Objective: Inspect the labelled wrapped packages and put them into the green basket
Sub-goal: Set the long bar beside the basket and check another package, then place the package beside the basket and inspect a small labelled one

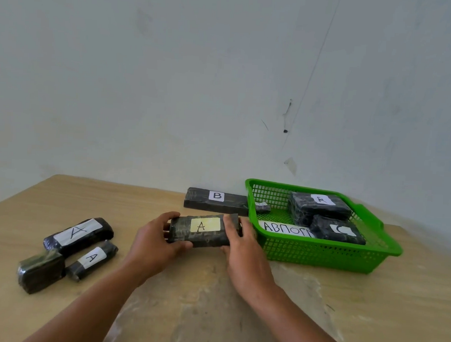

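A black wrapped package with a yellowish label "A" (203, 230) is held between both hands just left of the green basket (319, 255). My left hand (154, 242) grips its left end and my right hand (244, 251) grips its right end. Inside the basket lie a package labelled "A" (318, 206), a package labelled "C" (338, 231), a small package (263, 207) and a white strip with letters (286, 228). A long package labelled "B" (215, 200) lies behind my hands, against the basket.
On the wooden table (213, 312) at the left lie three more black packages: a large one labelled "A" (78, 235), a small one labelled "A" (92, 259) and one with no label showing (40, 272). A pale wall rises behind the table.
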`<state>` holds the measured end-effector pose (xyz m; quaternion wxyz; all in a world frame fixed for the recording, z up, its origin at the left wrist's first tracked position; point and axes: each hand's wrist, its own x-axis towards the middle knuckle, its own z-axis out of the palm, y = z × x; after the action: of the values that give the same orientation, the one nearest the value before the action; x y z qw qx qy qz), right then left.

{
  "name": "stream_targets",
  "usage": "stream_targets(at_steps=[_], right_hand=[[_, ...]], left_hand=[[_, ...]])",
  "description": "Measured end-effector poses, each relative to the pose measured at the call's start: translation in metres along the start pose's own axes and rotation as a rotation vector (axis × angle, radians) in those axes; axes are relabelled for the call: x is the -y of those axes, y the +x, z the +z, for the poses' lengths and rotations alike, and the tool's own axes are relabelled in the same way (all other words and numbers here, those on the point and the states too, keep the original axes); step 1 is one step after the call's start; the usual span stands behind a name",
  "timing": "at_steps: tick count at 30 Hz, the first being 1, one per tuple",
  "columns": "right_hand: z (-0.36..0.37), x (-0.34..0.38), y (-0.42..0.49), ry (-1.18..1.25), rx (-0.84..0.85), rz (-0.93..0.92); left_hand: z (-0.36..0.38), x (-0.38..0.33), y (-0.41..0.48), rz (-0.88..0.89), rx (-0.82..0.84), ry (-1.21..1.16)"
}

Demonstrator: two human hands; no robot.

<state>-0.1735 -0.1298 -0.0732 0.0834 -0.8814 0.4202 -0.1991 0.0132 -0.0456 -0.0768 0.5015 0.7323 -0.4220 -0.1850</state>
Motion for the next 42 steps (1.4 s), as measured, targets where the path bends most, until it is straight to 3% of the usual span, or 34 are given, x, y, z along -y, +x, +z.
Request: stream_targets(at_steps=[8,16,23,33,39,42], right_hand=[[0.009,0.008,0.038,-0.089,-0.004,0.082],[0.024,-0.002,0.055,0.002,0.109,0.167],[0.036,0.0,0.069,-0.039,0.087,0.241],[0.042,-0.007,0.071,0.015,0.044,0.199],[0.039,0.007,0.058,0.055,-0.039,0.077],[0.037,0.029,0.05,0.131,0.008,0.008]], left_hand=[[0.022,-0.007,0.055,0.069,-0.018,0.22],[0.045,-0.004,0.089,0.026,-0.022,0.203],[0.06,-0.003,0.093,0.061,-0.055,0.202],[0.048,-0.006,0.086,0.076,0.03,0.258],[0.004,-0.004,0.062,0.116,0.033,0.343],[-0.027,-0.004,0.049,0.146,0.003,0.392]])
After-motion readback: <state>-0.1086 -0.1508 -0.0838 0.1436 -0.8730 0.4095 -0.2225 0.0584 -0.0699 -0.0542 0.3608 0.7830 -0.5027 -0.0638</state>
